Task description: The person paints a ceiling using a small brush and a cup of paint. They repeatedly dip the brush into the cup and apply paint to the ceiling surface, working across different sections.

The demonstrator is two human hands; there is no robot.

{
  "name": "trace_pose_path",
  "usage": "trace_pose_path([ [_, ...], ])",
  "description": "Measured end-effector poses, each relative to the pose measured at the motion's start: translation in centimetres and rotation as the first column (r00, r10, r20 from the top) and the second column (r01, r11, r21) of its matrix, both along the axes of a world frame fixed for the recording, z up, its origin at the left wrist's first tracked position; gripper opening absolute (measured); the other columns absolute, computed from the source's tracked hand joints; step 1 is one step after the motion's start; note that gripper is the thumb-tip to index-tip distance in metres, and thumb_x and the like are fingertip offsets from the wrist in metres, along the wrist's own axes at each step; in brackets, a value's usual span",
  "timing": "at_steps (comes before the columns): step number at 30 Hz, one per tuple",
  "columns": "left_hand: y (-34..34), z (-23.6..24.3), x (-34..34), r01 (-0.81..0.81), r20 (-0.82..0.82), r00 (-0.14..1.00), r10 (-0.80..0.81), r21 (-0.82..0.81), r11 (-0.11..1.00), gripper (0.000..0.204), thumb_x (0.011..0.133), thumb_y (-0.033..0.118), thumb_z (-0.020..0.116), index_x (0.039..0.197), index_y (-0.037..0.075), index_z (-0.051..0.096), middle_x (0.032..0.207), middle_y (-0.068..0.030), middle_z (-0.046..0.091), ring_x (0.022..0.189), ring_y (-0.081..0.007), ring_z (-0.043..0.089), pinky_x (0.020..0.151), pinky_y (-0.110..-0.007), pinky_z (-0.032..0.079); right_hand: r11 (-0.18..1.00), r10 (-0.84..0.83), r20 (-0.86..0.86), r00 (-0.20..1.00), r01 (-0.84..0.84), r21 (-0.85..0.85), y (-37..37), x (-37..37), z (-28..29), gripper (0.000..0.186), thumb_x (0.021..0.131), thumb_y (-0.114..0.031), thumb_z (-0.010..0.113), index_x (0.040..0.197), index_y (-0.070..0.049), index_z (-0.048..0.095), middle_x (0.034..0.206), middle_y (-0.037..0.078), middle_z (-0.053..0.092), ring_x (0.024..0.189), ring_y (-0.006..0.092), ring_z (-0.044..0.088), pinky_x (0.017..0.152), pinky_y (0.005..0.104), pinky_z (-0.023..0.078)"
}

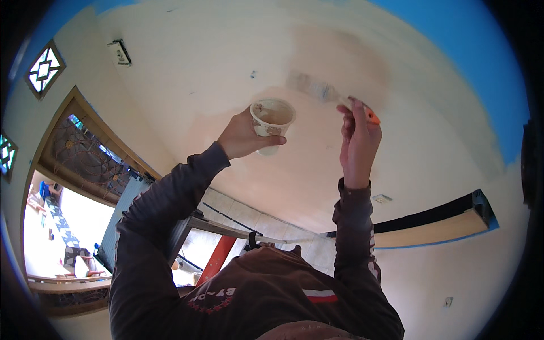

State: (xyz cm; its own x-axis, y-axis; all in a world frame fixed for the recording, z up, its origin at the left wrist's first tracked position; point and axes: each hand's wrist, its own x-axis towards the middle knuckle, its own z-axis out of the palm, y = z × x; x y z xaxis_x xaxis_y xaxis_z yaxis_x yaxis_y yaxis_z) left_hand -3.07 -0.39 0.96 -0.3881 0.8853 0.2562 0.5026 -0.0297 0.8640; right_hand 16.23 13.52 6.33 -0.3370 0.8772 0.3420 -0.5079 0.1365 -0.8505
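Rightward of the cup [265,130] clasped in the left hand [242,136], the brush [372,115] slants leftward, gripped by the right hand [360,139].

Cup [272,118]: smooth plastic by the look of it, rim clean-edged, side and inside smeared with dried-looking matt residue.

Paintbrush [324,92]: pale bristles, blurred to my eye; orange handle [372,117], smooth, apparently plastic or painted.

Wall [294,187]: matt coating, mostly smooth; one darker patch toward its upper edge, looking damp.

Blue paint [476,51], at the wall's upper right corner: flat, even.

Sweatshirt [260,283]: soft dark cloth, matt, creased at the sleeves, print on the chest.

Doorway frame [65,107], by the wall's left edge: brown, wood-like.

Post [217,258]: red painted surface, speckled.

Floor tiles [272,226]: pale, smooth.
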Motion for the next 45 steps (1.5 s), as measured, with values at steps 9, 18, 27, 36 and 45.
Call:
trace_pose_path([
  [9,-0.1,0.6,0.1,0.029,-0.041,0.999,-0.029,-0.013,1.000,0.077,0.072,0.039,0.086,0.129,0.000,0.052,0.121,-0.0130,0.064,0.111,-0.0249,0.063,0.095,-0.035,0.051,0.943,-0.056,-0.252,0.966,0.134,0.304,4.8,-5.3,8.3,0.019,0.095,-0.018,0.065,0.096,0.001,0.066,0.071,0.000,0.059,0.078,0.0084,0.066,0.049,0.0187,0.031],
  [18,-0.2,0.3,0.4,0.030,0.046,0.998,-0.030,0.010,1.000,0.075,0.071,0.036,0.088,0.128,0.001,0.053,0.118,-0.0116,0.065,0.109,-0.0222,0.064,0.094,-0.035,0.052,0.557,-0.363,-0.234,0.902,0.411,0.722,7.8,-8.9,12.9,0.021,0.095,-0.016,0.064,0.103,0.003,0.068,0.088,0.007,0.068,0.077,0.0140,0.063,0.068,0.0293,0.050],
  [27,0.0,0.1,0.3,0.043,0.039,0.998,-0.044,0.014,0.999,0.072,0.072,0.033,0.086,0.128,0.000,0.053,0.118,-0.0115,0.065,0.110,-0.0217,0.063,0.095,-0.035,0.051,0.466,-0.498,-0.341,0.797,0.578,0.670,12.0,4.8,13.5,0.017,0.093,-0.009,0.065,0.103,0.005,0.068,0.093,0.008,0.072,0.082,0.0110,0.065,0.078,0.0230,0.050],
  [36,-0.2,-0.2,0.1,0.055,0.058,0.997,-0.055,-0.001,0.998,0.072,0.073,0.031,0.086,0.128,-0.001,0.051,0.119,-0.0113,0.065,0.110,-0.0215,0.063,0.095,-0.034,0.051,0.352,-0.757,-0.271,0.595,0.721,0.597,17.2,23.6,12.4,0.026,0.097,-0.021,0.061,0.112,0.001,0.068,0.094,0.008,0.073,0.062,-0.0004,0.043,0.054,0.0162,0.033],
  [45,-0.2,-0.2,0.0,0.066,0.005,0.998,-0.066,0.010,0.998,0.074,0.072,0.036,0.086,0.128,0.002,0.053,0.118,-0.0100,0.066,0.109,-0.0218,0.064,0.094,-0.035,0.051,0.578,-0.544,-0.345,0.764,0.640,0.507,12.6,16.9,13.1,0.028,0.098,-0.018,0.061,0.112,0.006,0.065,0.094,0.016,0.072,0.062,0.0021,0.046,0.052,0.0170,0.035],
])
